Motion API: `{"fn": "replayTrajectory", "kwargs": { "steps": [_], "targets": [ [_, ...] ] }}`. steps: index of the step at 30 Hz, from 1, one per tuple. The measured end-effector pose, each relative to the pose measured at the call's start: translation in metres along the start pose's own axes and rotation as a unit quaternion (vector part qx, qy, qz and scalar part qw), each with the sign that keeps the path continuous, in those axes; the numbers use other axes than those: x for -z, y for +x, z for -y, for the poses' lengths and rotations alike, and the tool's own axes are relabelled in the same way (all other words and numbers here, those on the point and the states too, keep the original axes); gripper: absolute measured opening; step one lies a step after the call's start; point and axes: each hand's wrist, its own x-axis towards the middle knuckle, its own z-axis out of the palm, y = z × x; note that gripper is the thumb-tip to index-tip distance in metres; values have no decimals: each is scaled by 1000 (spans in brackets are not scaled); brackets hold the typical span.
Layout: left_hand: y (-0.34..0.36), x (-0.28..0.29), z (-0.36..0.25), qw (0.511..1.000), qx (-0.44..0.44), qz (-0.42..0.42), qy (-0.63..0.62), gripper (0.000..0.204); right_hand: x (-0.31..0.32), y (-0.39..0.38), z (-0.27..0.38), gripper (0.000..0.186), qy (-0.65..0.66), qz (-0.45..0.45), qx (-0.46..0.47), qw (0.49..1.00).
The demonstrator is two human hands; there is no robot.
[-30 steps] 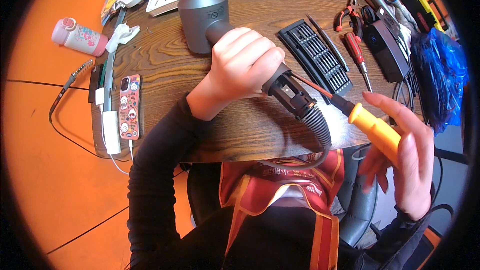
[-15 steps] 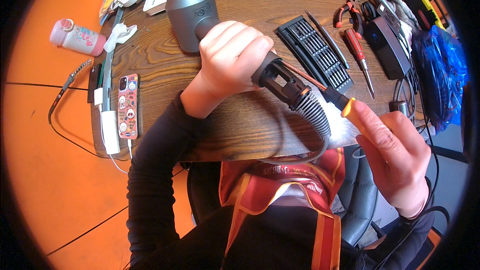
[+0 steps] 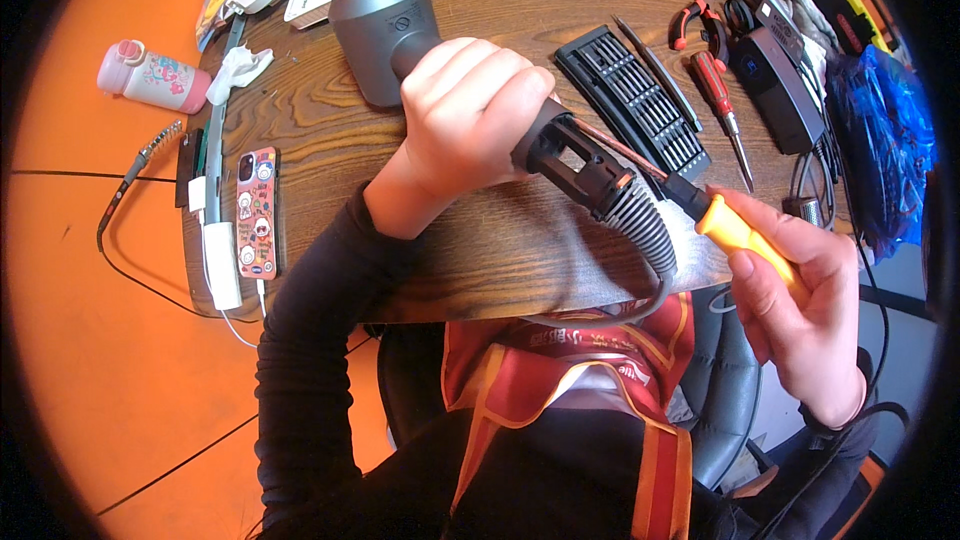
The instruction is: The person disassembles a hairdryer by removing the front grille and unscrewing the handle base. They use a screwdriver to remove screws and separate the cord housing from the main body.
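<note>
My left hand point(image 3: 470, 105) is wrapped round the handle of a grey hair dryer point(image 3: 375, 35), whose wide head points up and to the left. From the lower end of the grip sticks out a black open-framed inner part point(image 3: 580, 168), and a ribbed cord sleeve point(image 3: 645, 225) follows it. A yellow-handled screwdriver point(image 3: 752, 240) is held in my right hand point(image 3: 810, 310), thumb and fingers closed on the handle. Its long shaft runs alongside the inner part toward the handle's end near my left hand. The screwdriver's tip is hidden there.
On the wooden table point(image 3: 320, 140) lie a black bit case point(image 3: 640, 105), a red screwdriver point(image 3: 718, 100), red-handled cutters point(image 3: 700, 20) and a dark box point(image 3: 775, 95). A patterned phone point(image 3: 258, 215) sits left. Beyond the table's left edge are a pink bottle point(image 3: 155, 78) and a soldering iron point(image 3: 135, 170).
The hair dryer's lower end and the screwdriver have shifted slightly right and down. My right hand's fingers have turned round the yellow handle, showing more of it.
</note>
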Motion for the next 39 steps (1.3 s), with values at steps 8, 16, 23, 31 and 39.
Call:
{"fn": "replayTrajectory", "kwargs": {
  "steps": [8,16,23,31,39],
  "targets": [
    [-1,2,3,1000,15,1,6,24,-5,-5,11,59,-610,-23,382,694],
    [0,-1,-2,1000,6,-8,9,22,9,5,6,47,-244,-14,262,934],
    [0,1,-5,1000,-2,10,-4,22,13,10,19,37,130,36,-142,981],
    [0,0,-1,1000,4,-1,23,19,-1,5,1,45,-517,-62,435,735],
    [0,0,-4,1000,3,6,15,18,7,3,7,44,-312,-3,289,905]
  ]
}}
